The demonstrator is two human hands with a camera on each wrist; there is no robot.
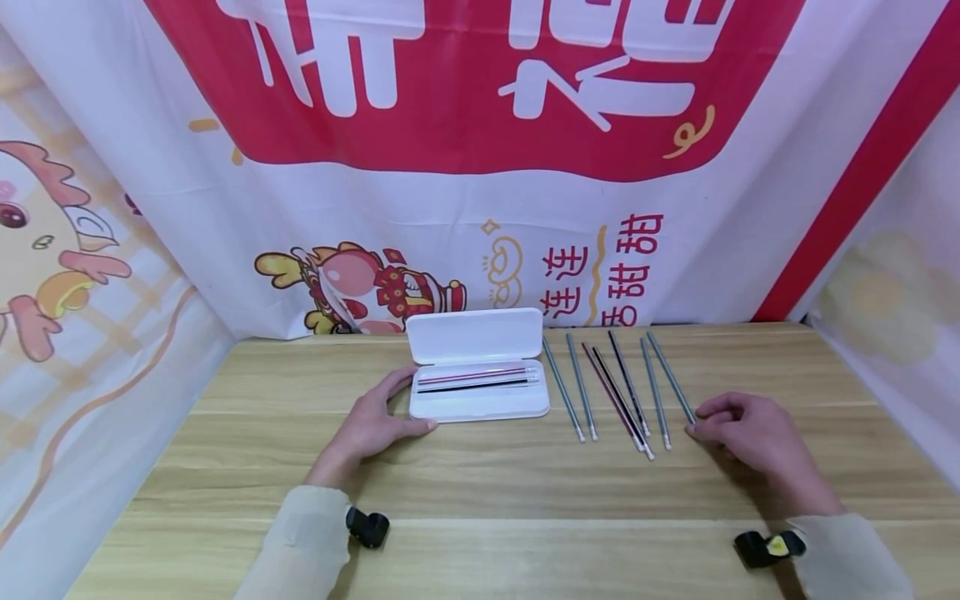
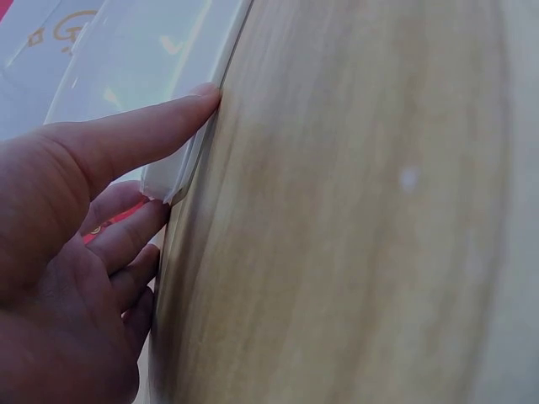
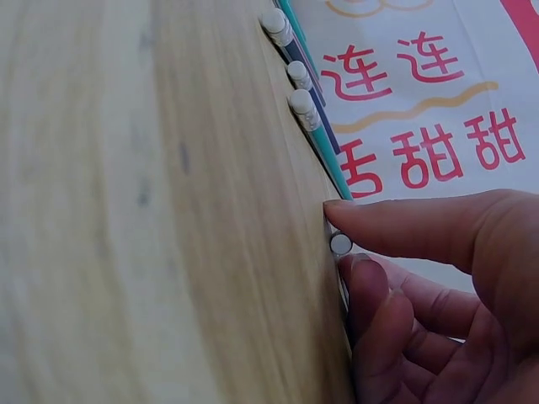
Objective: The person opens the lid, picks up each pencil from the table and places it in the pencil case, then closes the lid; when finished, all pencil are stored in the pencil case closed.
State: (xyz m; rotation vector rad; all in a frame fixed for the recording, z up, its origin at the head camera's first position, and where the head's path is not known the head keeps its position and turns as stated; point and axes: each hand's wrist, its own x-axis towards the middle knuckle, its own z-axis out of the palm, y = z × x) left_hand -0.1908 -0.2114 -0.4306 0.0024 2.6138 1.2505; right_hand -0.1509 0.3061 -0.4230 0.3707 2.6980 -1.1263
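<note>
A white pencil case (image 1: 480,408) lies on the table with its lid (image 1: 476,336) raised. Inside it are a red pencil (image 1: 468,375) and a black pencil (image 1: 472,386). My left hand (image 1: 371,425) holds the case's left end, thumb along the front edge and fingers around the side. At the right, my right hand (image 1: 753,433) pinches the eraser end of the outermost teal pencil (image 1: 671,375) between thumb and fingers. The right wrist view shows its white eraser tip (image 3: 340,244) at the thumb.
Several more pencils lie fanned out between the case and my right hand, among them a teal pencil (image 1: 655,392) and a dark one (image 1: 628,382), erasers toward me. A printed cloth (image 1: 360,200) hangs behind the wooden table (image 1: 525,492).
</note>
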